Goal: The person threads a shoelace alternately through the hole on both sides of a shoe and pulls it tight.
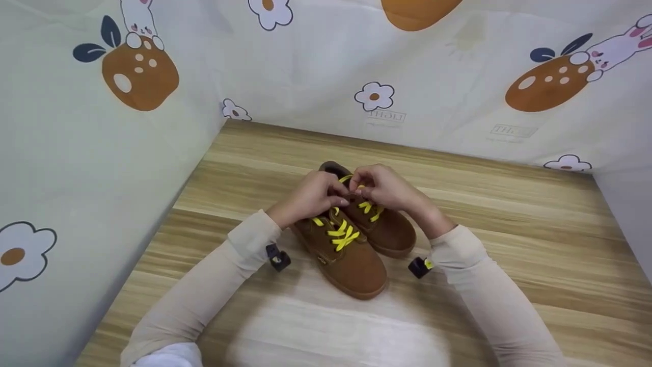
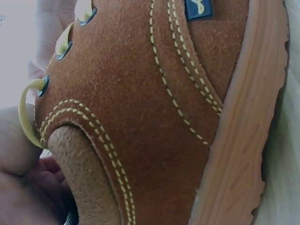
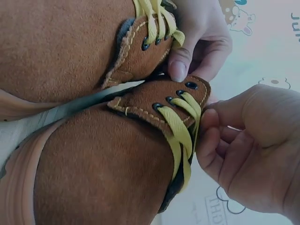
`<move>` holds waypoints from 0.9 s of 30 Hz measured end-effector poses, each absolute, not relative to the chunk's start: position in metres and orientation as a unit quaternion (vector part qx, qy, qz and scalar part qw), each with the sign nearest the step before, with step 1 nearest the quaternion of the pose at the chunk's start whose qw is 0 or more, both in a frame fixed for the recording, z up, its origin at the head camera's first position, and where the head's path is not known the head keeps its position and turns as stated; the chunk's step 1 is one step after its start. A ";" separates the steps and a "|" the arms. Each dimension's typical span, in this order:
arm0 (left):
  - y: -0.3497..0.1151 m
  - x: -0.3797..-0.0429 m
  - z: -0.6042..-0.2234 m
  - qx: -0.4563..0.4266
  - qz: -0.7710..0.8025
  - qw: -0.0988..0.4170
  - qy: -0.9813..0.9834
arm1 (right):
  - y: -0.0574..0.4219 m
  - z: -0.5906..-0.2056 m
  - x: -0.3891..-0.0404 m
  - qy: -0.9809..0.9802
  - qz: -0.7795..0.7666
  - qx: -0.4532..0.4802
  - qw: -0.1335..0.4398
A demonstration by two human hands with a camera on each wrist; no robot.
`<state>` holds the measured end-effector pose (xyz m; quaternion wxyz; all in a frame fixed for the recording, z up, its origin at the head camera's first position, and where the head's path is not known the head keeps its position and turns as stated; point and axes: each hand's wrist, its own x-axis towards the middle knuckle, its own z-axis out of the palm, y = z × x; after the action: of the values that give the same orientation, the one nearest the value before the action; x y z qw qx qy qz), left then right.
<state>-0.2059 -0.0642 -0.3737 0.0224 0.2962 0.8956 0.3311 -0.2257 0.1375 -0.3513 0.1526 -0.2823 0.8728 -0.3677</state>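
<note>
Two brown suede shoes with yellow laces stand side by side, the near shoe (image 1: 354, 267) and the far shoe (image 1: 392, 232). My left hand (image 1: 318, 193) reaches over the near one and pinches the eyelet flap (image 3: 140, 101) of the far shoe, thumb on its outer face. The flap's top eyelet (image 3: 191, 85) has no lace through it. At the flap's edge my right hand (image 1: 389, 188) pinches the yellow shoelace (image 3: 194, 115) between thumb and curled fingers; its end is hidden there. In the left wrist view the near shoe's side (image 2: 126, 84) and laced eyelets fill the picture.
The shoes stand on a wood-grain surface (image 1: 509, 214). Pale cloth walls (image 1: 316, 76) printed with rabbits, oranges and flowers enclose it at the back and sides. A small dark wrist camera (image 1: 277, 257) hangs under the left sleeve, another (image 1: 418, 267) under the right.
</note>
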 end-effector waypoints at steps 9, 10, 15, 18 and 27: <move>-0.064 -0.207 -0.374 0.293 0.322 0.017 0.900 | 0.134 -0.355 -0.228 0.859 -0.413 -0.252 0.167; -0.064 -0.206 -0.374 0.293 0.322 0.016 0.900 | 0.134 -0.354 -0.228 0.859 -0.410 -0.254 0.169; -0.063 -0.207 -0.374 0.297 0.323 0.020 0.899 | 0.134 -0.354 -0.231 0.850 -0.424 -0.246 0.194; -0.062 -0.207 -0.373 0.293 0.321 0.021 0.900 | 0.134 -0.353 -0.232 0.845 -0.431 -0.241 0.205; -0.062 -0.203 -0.377 0.279 0.348 -0.031 0.895 | 0.136 -0.351 -0.228 0.847 -0.426 -0.240 0.209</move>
<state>-0.2029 -0.0618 -0.3770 -0.0310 0.2787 0.8947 0.3478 -0.2279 0.1357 -0.3509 0.2094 -0.2397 0.8469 -0.4259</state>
